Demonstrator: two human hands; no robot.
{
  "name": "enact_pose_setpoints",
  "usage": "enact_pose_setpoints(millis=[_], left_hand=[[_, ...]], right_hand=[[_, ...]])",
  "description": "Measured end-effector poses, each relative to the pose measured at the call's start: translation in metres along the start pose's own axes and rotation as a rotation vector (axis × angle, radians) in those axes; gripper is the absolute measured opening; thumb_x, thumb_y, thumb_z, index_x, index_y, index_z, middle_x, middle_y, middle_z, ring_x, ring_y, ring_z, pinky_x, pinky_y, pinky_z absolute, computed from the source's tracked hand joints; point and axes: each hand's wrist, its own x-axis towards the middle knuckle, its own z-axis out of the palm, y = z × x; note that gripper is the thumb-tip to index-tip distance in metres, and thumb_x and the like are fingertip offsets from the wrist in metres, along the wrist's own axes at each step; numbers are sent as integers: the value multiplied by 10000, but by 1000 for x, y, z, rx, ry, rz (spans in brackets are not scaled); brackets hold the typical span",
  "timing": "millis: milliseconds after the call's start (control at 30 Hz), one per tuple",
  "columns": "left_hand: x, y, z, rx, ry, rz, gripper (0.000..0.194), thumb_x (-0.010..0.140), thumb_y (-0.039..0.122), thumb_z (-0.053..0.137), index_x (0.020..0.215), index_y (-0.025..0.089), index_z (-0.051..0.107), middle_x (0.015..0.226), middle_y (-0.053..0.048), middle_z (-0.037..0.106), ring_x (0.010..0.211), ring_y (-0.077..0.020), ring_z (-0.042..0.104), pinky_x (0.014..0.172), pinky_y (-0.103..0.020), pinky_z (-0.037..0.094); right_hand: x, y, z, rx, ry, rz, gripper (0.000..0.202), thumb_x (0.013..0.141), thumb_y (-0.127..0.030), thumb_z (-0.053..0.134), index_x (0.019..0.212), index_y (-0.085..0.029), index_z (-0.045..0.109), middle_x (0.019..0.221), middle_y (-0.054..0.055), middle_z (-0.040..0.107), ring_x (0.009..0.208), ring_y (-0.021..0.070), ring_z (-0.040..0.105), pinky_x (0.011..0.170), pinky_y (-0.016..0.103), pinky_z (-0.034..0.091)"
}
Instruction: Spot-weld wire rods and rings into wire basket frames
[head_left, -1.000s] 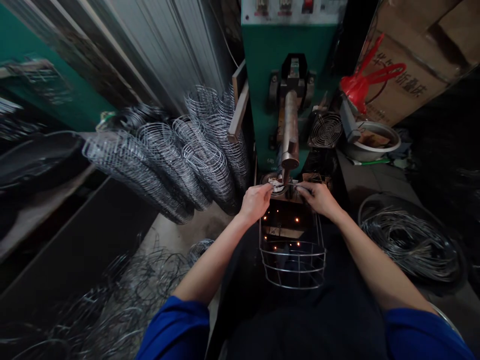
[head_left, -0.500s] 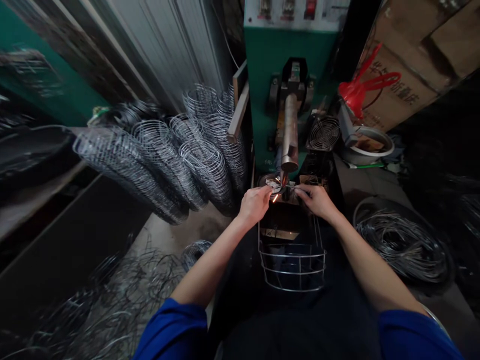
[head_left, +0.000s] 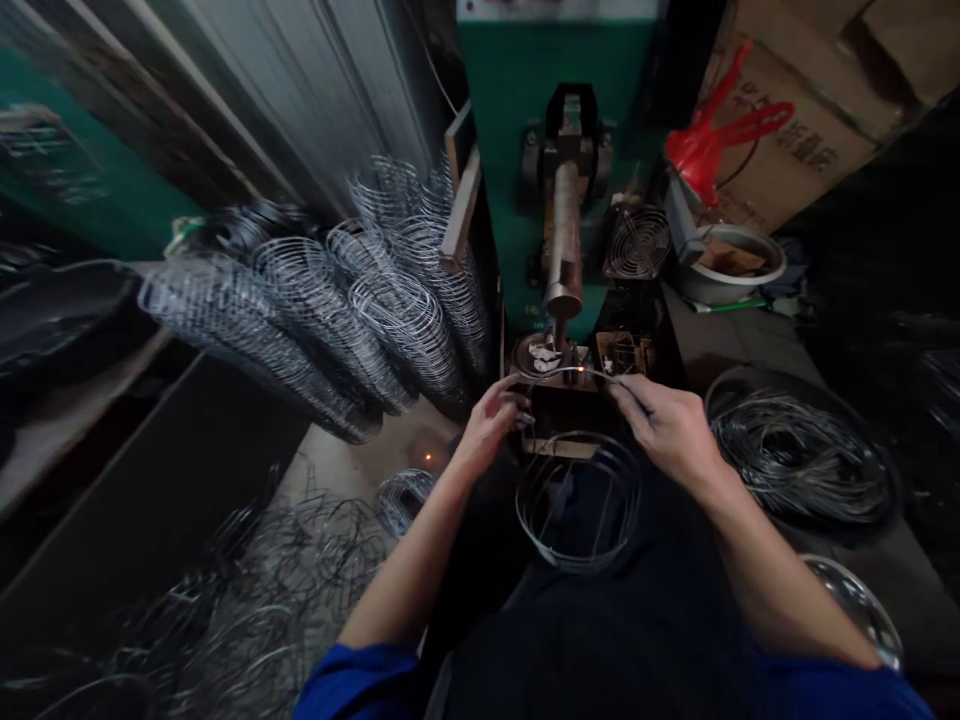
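Note:
A round wire frame [head_left: 541, 552] of thin metal rings and uprights hangs below my hands, over my dark apron. My right hand [head_left: 667, 420] pinches the right side of its top ring between thumb and fingers. At the left side of that ring, my left hand [head_left: 484, 430] has its fingers curled against the wire. An orange-hot spot glows on the top ring between the hands. Just beyond it stands a spot welder, its cylindrical arm [head_left: 565, 245] pointing down at me; the electrode tip is apart from the wire.
Stacks of coiled wire rings [head_left: 409, 320] stand to the left, above loose wire scraps [head_left: 277, 590] on the floor. To the right are a coil of wire [head_left: 802, 465], a metal bowl [head_left: 709, 285], a red plastic funnel-like item [head_left: 697, 160] and cardboard boxes [head_left: 832, 110].
The wire frame has come away from the welder tip toward me and turned, so its rings now face up. The sparks at the tip are gone; a glowing spot shows on the wire.

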Motion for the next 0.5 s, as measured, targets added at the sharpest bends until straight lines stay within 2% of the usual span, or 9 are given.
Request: enact_pose_setpoints(millis=[67,133,233,300,333,400,433,467,500], left_hand=[[-23,-32,10,-332,-80,-200,923,694,750,685,1439,280,410,1182,-131,671,963,-244,700,787,-357,533],[-43,-59,29,-525,-187,-354,1013,618,770,728,1445,299,384,1269,-159,639,1025,-295,692,809,-399,535],[-58,-75,60,-649,-220,-421,839,686,598,776,1380,252,455,1310,-173,620,898,-243,708,768,-362,532],[-58,-72,70,-623,-132,-388,676,729,449,768,1304,204,511,1245,-158,652,754,-162,681,693,-301,517],[-55,-68,71,-576,-79,-362,637,723,389,772,1274,190,524,1186,-140,673,694,-133,656,657,-280,508],[-49,-62,66,-450,16,-309,653,670,310,805,1247,188,524,1058,-90,697,619,-104,611,605,-260,498],[-47,-60,63,-385,61,-289,685,635,284,826,1240,193,518,1000,-64,697,594,-97,594,582,-253,494],[-44,-59,59,-327,106,-276,718,600,266,846,1231,197,511,951,-42,691,578,-94,581,558,-244,488],[-43,-60,56,-279,148,-270,744,571,257,863,1222,200,506,914,-24,681,574,-94,575,536,-233,481]], right_hand=[[-12,-18,-16,-98,53,-48,323,1021,-364,459,1150,-199,704,1048,82,753,884,192,712,734,247,529],[-17,-28,-29,-176,74,-40,329,1026,-356,454,1192,-203,693,1050,75,755,897,182,713,740,230,530],[-28,-17,-42,-176,100,9,355,1016,-392,473,1248,-211,672,1058,76,749,913,184,707,778,230,526],[-54,17,-50,-138,154,108,396,1013,-436,450,1269,-216,656,1094,86,734,963,205,694,839,266,524],[-76,42,-53,-141,186,201,416,1014,-451,426,1264,-211,655,1098,96,728,982,221,687,864,294,521],[-139,99,-59,-247,248,534,435,1021,-431,370,1213,-176,666,1024,120,731,967,249,683,859,339,517],[-177,127,-59,-352,208,743,427,1004,-422,403,1197,-148,667,1003,145,728,957,272,684,848,361,516],[-217,153,-58,-456,112,973,417,981,-401,443,1194,-119,664,1019,179,720,973,297,682,849,382,514],[-256,176,-55,-530,-41,1213,415,968,-376,458,1208,-103,658,1049,211,709,995,316,680,848,396,514]])
